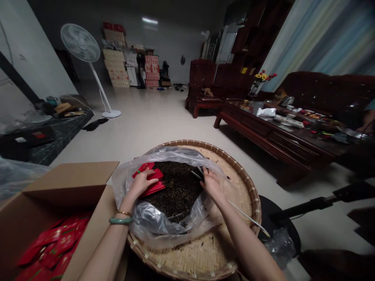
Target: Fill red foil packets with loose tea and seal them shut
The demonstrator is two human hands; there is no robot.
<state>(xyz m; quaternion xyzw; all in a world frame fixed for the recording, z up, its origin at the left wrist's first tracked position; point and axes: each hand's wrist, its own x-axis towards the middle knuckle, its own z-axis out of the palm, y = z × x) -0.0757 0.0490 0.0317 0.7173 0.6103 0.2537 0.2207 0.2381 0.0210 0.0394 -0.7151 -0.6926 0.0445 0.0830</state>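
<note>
A clear plastic bag (172,232) lies open, filled with dark, loose, dried tea leaves (177,187). Its base rests on a round woven bamboo tray (211,249). At the bag's left side my left hand (143,182) has its fingers and thumb closed over red packets (155,188), which lie stacked on the leaves. On the opposite side, my right hand (211,182) grips a dark flat object (197,174) with a pale shiny edge, partly covered by the fingers; its exact kind is unclear.
An open cardboard box (101,212) holding many red packets (55,242) stands at the left. Beyond the tray are a white standing fan (111,113) and a cluttered wooden table (272,136). A black stand (307,207) is close on the right. Stacked cartons (115,66) line the back wall.
</note>
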